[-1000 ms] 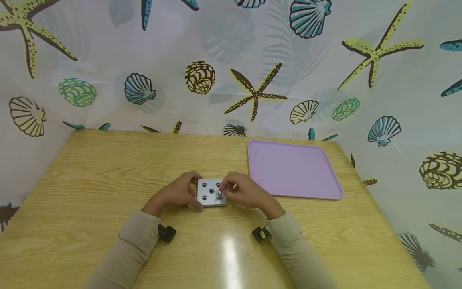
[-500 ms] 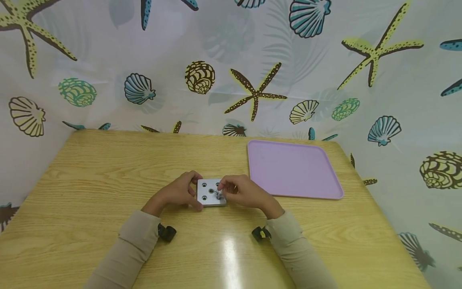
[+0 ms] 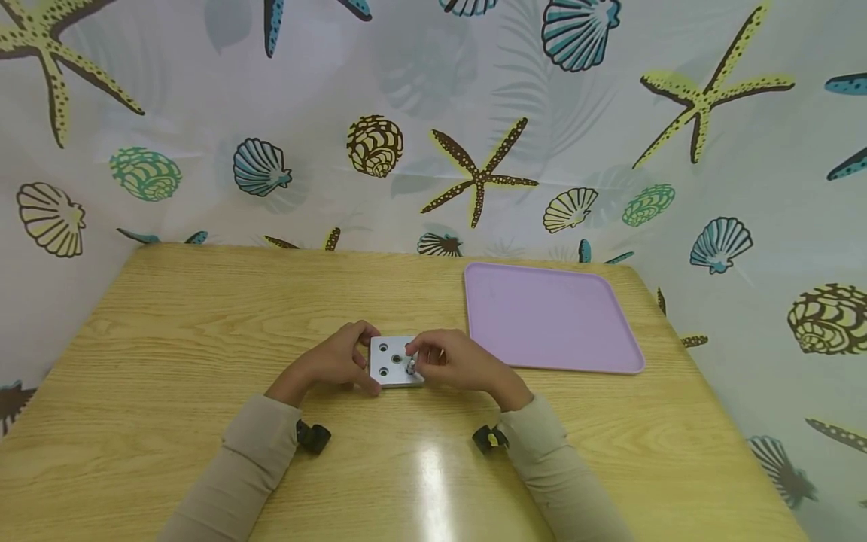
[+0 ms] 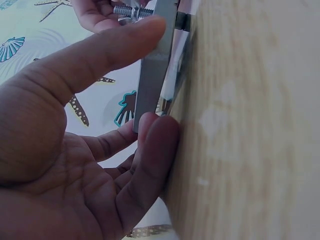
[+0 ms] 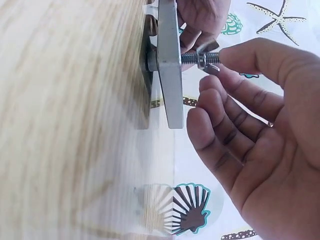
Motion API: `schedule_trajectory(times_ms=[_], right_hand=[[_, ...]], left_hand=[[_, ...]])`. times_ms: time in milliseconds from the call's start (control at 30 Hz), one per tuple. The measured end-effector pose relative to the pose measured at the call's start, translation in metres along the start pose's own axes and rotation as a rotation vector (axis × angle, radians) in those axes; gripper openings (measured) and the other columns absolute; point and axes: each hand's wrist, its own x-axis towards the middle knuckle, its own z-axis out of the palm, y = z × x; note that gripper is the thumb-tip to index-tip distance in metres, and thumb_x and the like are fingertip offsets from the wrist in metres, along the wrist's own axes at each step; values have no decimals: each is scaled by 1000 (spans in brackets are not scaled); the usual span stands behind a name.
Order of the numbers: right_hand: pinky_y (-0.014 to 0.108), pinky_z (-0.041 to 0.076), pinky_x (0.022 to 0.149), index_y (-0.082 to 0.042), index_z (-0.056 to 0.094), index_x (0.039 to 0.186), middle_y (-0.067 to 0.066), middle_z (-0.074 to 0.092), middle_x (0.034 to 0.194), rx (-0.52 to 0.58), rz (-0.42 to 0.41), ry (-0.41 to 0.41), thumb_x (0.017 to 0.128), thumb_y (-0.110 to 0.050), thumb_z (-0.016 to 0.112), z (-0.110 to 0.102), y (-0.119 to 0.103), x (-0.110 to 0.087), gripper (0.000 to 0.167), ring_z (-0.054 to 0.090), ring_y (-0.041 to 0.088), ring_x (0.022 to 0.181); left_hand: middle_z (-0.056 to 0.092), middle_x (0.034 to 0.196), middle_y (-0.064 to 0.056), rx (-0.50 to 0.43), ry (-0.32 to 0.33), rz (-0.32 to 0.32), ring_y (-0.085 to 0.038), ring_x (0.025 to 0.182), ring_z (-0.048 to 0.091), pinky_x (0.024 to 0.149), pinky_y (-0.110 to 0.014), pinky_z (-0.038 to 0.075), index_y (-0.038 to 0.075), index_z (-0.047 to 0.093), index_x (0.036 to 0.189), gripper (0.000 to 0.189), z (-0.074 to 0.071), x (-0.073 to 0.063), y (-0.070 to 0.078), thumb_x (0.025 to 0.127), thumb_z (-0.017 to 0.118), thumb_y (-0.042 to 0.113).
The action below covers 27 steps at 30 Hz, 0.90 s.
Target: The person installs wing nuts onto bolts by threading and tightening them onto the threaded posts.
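A square silver metal plate [image 3: 396, 373] with several round holes lies at the middle of the table, raised slightly off it in the wrist views. My left hand [image 3: 335, 357] grips its left side, thumb at the near edge and fingers at the far edge. Through the near right corner stands a threaded bolt [image 5: 189, 58], its head [image 5: 151, 61] under the plate. A wing nut [image 5: 202, 60] sits partway along the thread. The fingers of my right hand [image 3: 463, 363] are curled around this nut, with the thumb tip right at the bolt's free end.
A pale purple tray [image 3: 552, 320] lies at the back right of the wooden table [image 3: 203, 324], close beyond my right hand. A cloth [image 3: 318, 90] printed with shells and starfish hangs behind the table and along its sides.
The wings of the nut have changed angle between frames as my right fingers shift slightly around it. My left hand and the plate stay in place.
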Motion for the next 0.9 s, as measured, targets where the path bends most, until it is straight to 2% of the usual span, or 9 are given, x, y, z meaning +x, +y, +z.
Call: schedule_trajectory(times_ms=[200, 333, 500, 767, 900], right_hand=[[20, 53, 73, -9, 67, 98, 5, 66, 96, -28, 12, 52, 92, -6, 63, -2, 2, -1, 8, 57, 8, 84], [19, 50, 67, -8, 66, 95, 3, 65, 88, -5, 24, 43, 92, -6, 62, -2, 2, -1, 5, 56, 7, 78], [19, 51, 66, -7, 65, 98, 3, 65, 84, 23, 15, 28, 92, -5, 62, -2, 1, -1, 7, 56, 6, 75], [20, 51, 69, -5, 65, 115, 5, 66, 86, 53, 18, -20, 90, -5, 62, 2, -1, 1, 25, 57, 6, 75], [20, 51, 69, -3, 67, 113, 5, 66, 85, 42, 5, -25, 91, -7, 64, 2, -1, 1, 22, 56, 5, 75]], left_hand=[[46, 128, -13, 4, 4, -1, -22, 95, 53, 61, -30, 53, 6, 45, 136, 84, 0, 0, 0, 66, 92, 11], [46, 128, -13, 3, 6, -2, -23, 96, 53, 62, -30, 53, 7, 46, 136, 84, 0, 0, 1, 66, 93, 11], [46, 129, -14, -6, 0, -2, -23, 96, 53, 62, -31, 53, 7, 45, 136, 85, 0, 0, 1, 66, 93, 11], [47, 131, -15, -5, -9, 13, -23, 95, 52, 61, -31, 53, 6, 44, 136, 84, 0, -1, 0, 68, 92, 11], [46, 130, -15, -8, -9, 12, -23, 95, 52, 61, -31, 53, 6, 44, 136, 83, 0, -2, 0, 68, 92, 11]])
